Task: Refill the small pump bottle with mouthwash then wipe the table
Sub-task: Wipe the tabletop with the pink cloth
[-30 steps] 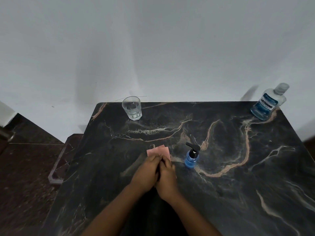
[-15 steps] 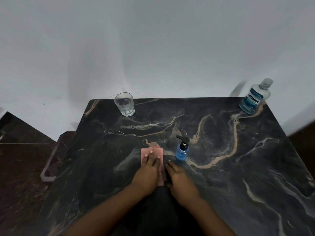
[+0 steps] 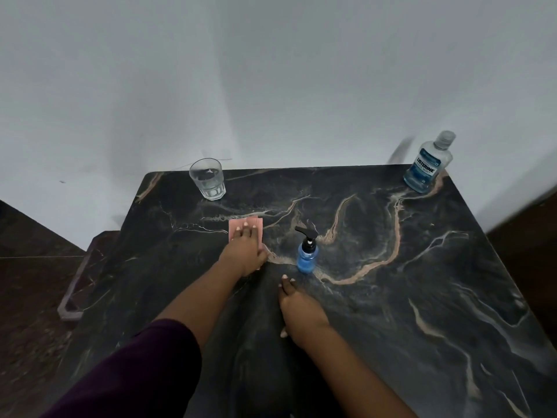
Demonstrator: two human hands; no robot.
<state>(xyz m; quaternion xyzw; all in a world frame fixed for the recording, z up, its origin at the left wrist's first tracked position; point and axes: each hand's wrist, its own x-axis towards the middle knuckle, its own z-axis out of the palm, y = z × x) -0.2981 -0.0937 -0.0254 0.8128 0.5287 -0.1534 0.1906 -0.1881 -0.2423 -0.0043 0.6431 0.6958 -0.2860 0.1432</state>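
That pink cloth [image 3: 244, 229] just left of the pump bottle [image 3: 307, 254] looks thin, floppy and light, so left hand [image 3: 244, 251] pressing flat with straight fingers seems right, right hand [image 3: 297, 300] resting relaxed on the desk [image 3: 422, 297].

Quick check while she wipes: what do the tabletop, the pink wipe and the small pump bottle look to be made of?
Table: polished dark stone, likely marble, with tan and white veins and a sheen. Pink wipe: thin and matte, cloth or sponge; cannot tell which. Small pump bottle: clear plastic, seemingly, showing blue liquid, black pump head.
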